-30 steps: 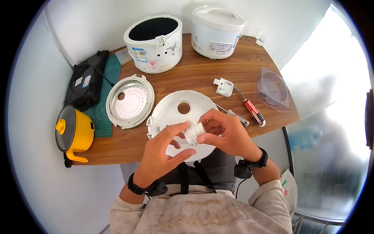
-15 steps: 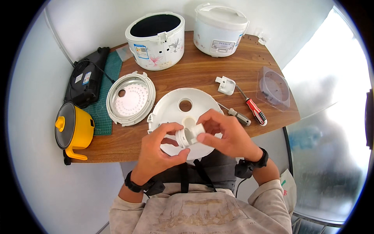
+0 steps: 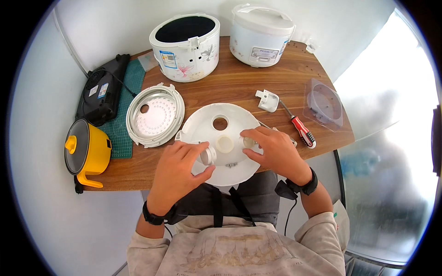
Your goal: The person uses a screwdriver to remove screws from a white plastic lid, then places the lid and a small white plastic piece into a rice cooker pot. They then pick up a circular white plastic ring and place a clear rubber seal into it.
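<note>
Over the white round rice cooker lid cover (image 3: pixel 237 177), both my hands hold small parts apart from each other. My left hand (image 3: pixel 177 172) pinches a white round plastic cap (image 3: pixel 208 156) between thumb and fingers. Closed on a small pale cup-like part (image 3: pixel 248 142), my right hand (image 3: pixel 278 149) is above the cover's right side; its fingers hide some of that part. Between the hands a cream translucent disc (image 3: pixel 224 144) shows on the cover, below a round hole. Several small metal screws (image 3: pixel 231 164) lie in a cluster on the cover.
A perforated inner lid (image 3: pixel 156 117) lies to the left, near a yellow pot (image 3: pixel 94 149). Two rice cooker bodies, one open (image 3: pixel 185 55) and one lidded (image 3: pixel 260 41), stand behind. Rightward are a white bracket (image 3: pixel 268 101), a red-handled screwdriver (image 3: pixel 302 131) and a clear tray (image 3: pixel 324 103).
My hands have drawn apart, separating the cap from the small pale part. The cream disc and the screws, hidden or partly hidden before, now show between them.
</note>
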`<state>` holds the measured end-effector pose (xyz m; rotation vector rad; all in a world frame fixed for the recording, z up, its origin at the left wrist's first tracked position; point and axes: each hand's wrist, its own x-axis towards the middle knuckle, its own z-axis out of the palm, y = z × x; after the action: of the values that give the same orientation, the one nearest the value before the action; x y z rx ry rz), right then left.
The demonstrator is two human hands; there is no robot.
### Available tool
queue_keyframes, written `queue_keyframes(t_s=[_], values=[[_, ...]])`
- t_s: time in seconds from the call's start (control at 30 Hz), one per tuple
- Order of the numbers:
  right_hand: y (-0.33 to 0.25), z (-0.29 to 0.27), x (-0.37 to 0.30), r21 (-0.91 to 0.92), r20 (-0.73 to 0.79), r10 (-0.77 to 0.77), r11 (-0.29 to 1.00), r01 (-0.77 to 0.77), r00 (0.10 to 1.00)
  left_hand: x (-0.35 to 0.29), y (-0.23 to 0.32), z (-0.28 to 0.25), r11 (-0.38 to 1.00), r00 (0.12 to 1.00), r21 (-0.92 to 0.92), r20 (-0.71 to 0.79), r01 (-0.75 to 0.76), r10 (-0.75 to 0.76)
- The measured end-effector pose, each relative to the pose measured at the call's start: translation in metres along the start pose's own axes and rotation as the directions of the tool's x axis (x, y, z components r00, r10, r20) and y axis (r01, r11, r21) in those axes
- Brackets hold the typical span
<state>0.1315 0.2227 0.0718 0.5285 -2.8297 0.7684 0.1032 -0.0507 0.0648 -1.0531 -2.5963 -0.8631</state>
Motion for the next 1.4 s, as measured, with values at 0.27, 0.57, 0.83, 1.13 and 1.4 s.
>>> queue_keyframes(t_s=[0.27, 0.57, 0.83, 1.13, 1.4], values=[[-0.004, 0.003, 0.002, -0.086, 0.079, -0.037, 0.995, 0.044, 0.996, 0.001, -0.005, 0.012, 0.993, 0.993, 0.115, 0.117, -0.03, 0.016], [-0.003, 0.007, 0.002, -0.101, 0.061, 0.014, 0.995, -0.008, 0.998, 0.002, -0.006, 0.019, 0.991, 0.991, 0.125, 0.131, -0.039, 0.022], [0.001, 0.006, -0.007, -0.075, -0.039, 0.018, 0.997, -0.02, 0.999, -0.002, -0.007, 0.017, 0.997, 0.988, 0.056, 0.147, -0.05, 0.041], [0.003, 0.003, -0.022, 0.089, -0.121, 0.187, 0.98, -0.177, 0.975, -0.007, -0.013, 0.013, 0.992, 0.994, 0.06, 0.037, -0.109, 0.107], [0.013, 0.015, -0.028, 0.157, -0.155, 0.286, 0.952, -0.262, 0.946, -0.013, -0.026, 0.009, 0.987, 0.968, 0.006, -0.197, 0.161, -0.157]])
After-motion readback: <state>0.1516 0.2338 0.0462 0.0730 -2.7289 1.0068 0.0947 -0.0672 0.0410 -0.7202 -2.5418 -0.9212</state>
